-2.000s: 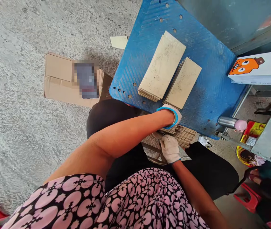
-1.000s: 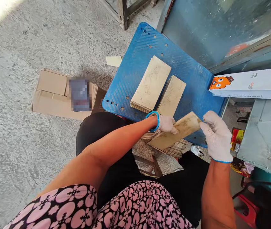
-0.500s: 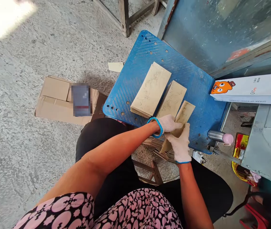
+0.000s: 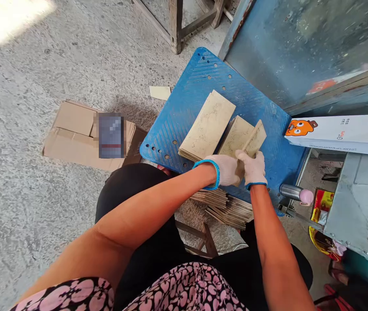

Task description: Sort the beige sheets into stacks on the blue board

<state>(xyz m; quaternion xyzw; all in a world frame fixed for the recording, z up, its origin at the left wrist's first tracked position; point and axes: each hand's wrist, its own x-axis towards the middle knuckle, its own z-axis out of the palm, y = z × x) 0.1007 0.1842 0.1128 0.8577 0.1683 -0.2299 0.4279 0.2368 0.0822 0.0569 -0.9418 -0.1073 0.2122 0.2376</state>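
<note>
Both my hands wear white knit gloves and meet at the near edge of a blue plastic board (image 4: 190,99). My left hand (image 4: 227,169) and my right hand (image 4: 254,167) are closed on one thin beige card (image 4: 255,137), tilted up over the right stack of cards (image 4: 236,135). A taller left stack (image 4: 207,125) lies beside it on the board. Below my wrists, on my lap, sits a fanned pile of similar cards (image 4: 226,206).
A flattened cardboard box (image 4: 74,134) lies on the concrete floor at left, a loose card (image 4: 160,92) beyond it. A white carton with an orange cartoon (image 4: 339,134) rests at right, above a metal flask (image 4: 292,192). A wooden stool frame (image 4: 200,235) stands under my knees.
My right hand lifted a card from the lap pile, swung it round and brought it over the right stack. My left hand joined it on the card. The view tilted slightly.
</note>
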